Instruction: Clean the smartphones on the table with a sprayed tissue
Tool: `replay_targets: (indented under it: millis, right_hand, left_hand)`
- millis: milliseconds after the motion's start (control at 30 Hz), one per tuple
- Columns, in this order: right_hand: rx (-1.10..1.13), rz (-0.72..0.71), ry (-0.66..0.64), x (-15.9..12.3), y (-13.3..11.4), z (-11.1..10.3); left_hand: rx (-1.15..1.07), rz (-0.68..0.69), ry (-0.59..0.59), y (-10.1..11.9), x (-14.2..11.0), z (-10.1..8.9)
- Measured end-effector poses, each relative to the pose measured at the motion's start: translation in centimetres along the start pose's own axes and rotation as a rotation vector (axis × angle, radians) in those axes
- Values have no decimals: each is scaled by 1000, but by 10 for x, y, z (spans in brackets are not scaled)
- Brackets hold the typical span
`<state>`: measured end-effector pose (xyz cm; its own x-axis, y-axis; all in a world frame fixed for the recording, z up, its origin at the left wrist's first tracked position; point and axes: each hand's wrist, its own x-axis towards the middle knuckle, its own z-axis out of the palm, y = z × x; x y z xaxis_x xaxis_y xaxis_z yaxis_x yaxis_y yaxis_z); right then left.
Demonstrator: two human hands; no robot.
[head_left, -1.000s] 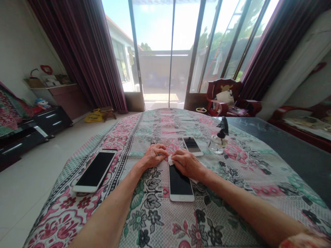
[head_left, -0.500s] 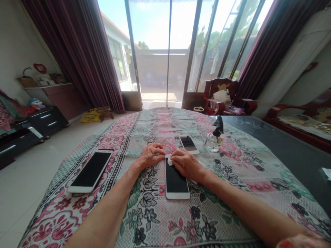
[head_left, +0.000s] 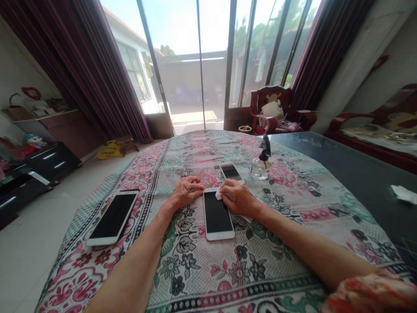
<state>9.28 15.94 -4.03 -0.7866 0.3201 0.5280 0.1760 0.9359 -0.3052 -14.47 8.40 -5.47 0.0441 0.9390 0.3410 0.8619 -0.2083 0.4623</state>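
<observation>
A white phone (head_left: pixel 217 214) with a dark screen lies face up in the middle of the flowered tablecloth (head_left: pixel 202 269). My right hand (head_left: pixel 239 198) pinches a small white wipe (head_left: pixel 218 195) against the phone's upper right corner. My left hand (head_left: pixel 185 192) rests with curled fingers on the cloth, touching the phone's upper left edge. A second, smaller white phone (head_left: pixel 230 172) lies just beyond my right hand. A larger white phone (head_left: pixel 114 217) lies apart at the left of the cloth.
A small glass spray bottle (head_left: pixel 261 164) with a black top stands behind the phones. Bare dark tabletop (head_left: pixel 355 174) shows on the right, with a white scrap (head_left: pixel 404 193) on it. Red wooden chairs, curtains and glass doors stand beyond; drawers line the left wall.
My right hand with the wipe has slid from the phone's top left toward its top right corner. The view has shifted, so everything sits a little higher and more to the left in the picture.
</observation>
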Motion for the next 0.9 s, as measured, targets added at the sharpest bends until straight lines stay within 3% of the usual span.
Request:
replay_targets:
  millis: [333, 667, 767, 900]
  right_hand:
    - [57, -65, -46, -13, -16, -7]
    - [162, -138, -155, -47, -51, -21]
    - [165, -153, -175, -48, -51, -20]
    - [104, -134, -110, -38, -40, -15]
  left_hand:
    - [39, 6, -22, 4, 2, -4]
    - [18, -7, -21, 3, 2, -3]
    - [13, 4, -15, 2, 2, -3]
    - [11, 16, -1, 0, 2, -1]
